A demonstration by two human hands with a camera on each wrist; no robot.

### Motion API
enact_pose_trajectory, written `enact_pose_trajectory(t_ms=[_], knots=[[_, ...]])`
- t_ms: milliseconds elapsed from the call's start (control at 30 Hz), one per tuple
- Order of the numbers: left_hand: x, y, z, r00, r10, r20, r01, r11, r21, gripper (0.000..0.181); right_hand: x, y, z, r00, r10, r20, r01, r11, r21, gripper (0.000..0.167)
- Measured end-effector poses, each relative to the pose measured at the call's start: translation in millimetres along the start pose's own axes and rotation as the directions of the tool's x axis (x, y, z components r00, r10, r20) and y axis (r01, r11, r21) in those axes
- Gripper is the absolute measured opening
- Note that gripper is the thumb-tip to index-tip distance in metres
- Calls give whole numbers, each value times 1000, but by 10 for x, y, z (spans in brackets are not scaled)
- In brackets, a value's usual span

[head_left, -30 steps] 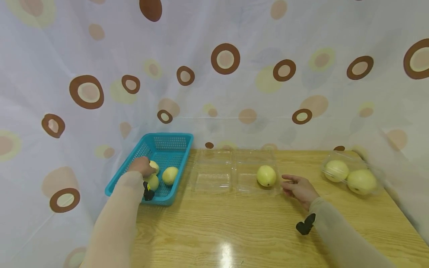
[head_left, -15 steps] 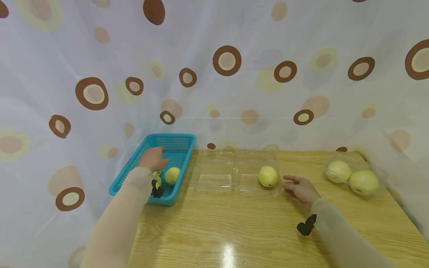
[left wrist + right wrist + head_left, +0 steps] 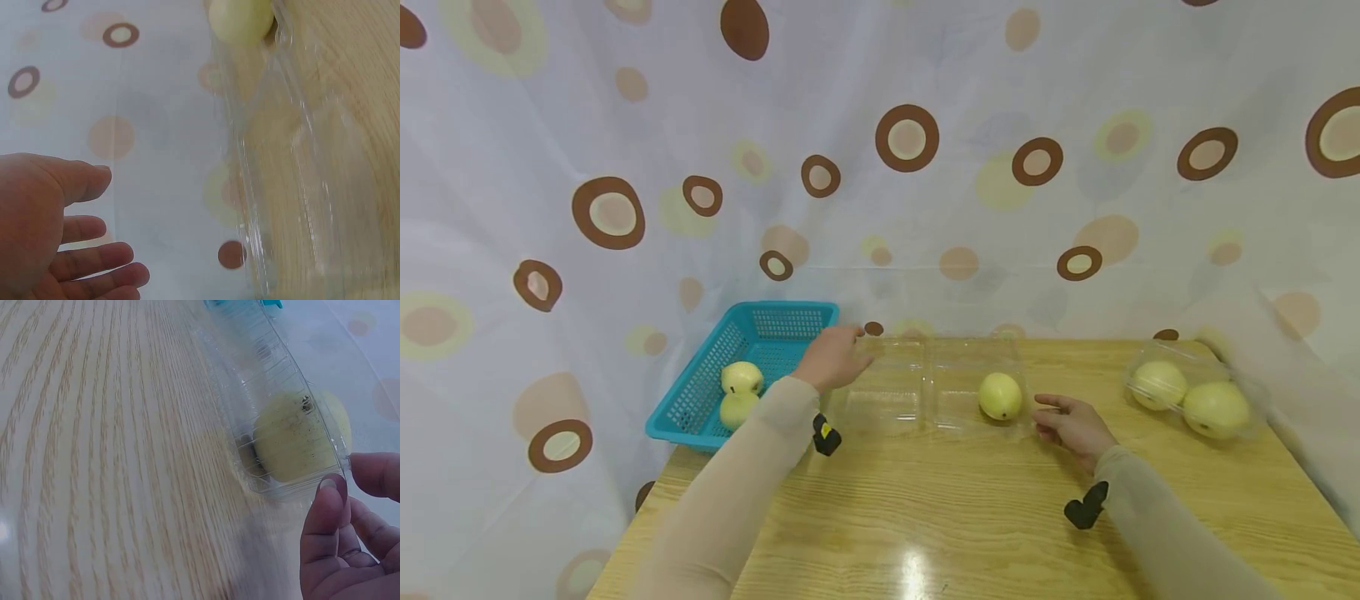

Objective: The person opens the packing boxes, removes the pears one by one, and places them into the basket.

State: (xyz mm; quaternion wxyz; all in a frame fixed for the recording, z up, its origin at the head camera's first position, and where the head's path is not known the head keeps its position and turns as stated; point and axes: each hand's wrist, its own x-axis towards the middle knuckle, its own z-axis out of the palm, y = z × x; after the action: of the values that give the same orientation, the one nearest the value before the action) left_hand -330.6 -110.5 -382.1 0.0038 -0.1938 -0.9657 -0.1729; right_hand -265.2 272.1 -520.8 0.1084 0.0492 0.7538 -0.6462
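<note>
My left hand (image 3: 833, 358) is over the right rim of the blue basket (image 3: 696, 439), beside the clear plastic container (image 3: 880, 419). In the left wrist view its thumb and fingers are spread apart, with nothing between them. Two pale yellow-green pears (image 3: 742, 378) show in the basket; my forearm covers its right part. One pear (image 3: 1001, 397) sits in the container's right compartment, while the left one holds nothing visible. At the container's right end, my right hand (image 3: 1075, 429) pinches the rim between thumb and index finger, seen closely in the right wrist view.
On the right of the wooden table (image 3: 970, 517), another clear container (image 3: 1206, 367) holds two pears (image 3: 1214, 409). A white curtain (image 3: 955, 200) with brown circles hangs behind the table and along its left side.
My left hand was among the pears in the basket, then lifted off them and moved right to the basket's edge with nothing visible in it. My right hand stayed at the container's rim.
</note>
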Motion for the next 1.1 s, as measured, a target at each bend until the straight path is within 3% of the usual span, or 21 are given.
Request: enact_pose_trajectory(t_ms=[200,433,667,833,1000,1100], knots=[[103,415,280,997,73,8,-73,997,-28,52,0,-6,2,1000,8,-2,-8,1000,6,62],[202,707,632,994,110,6,-109,987,-116,56,-5,-10,15,1000,5,2,-5,1000,12,62],[291,964,970,996,64,60,-47,968,-246,63,14,12,0,1000,1,3,-1,999,45,61],[350,1125,1199,995,15,103,15,957,-291,68,28,30,-8,1000,1,6,-1,999,52,61],[412,1220,1391,992,-46,117,78,955,-288,72,23,31,-6,1000,-10,-3,10,999,46,60],[407,1275,1433,989,-82,126,114,956,-271,76,27,37,-8,1000,-12,-8,12,999,44,60]])
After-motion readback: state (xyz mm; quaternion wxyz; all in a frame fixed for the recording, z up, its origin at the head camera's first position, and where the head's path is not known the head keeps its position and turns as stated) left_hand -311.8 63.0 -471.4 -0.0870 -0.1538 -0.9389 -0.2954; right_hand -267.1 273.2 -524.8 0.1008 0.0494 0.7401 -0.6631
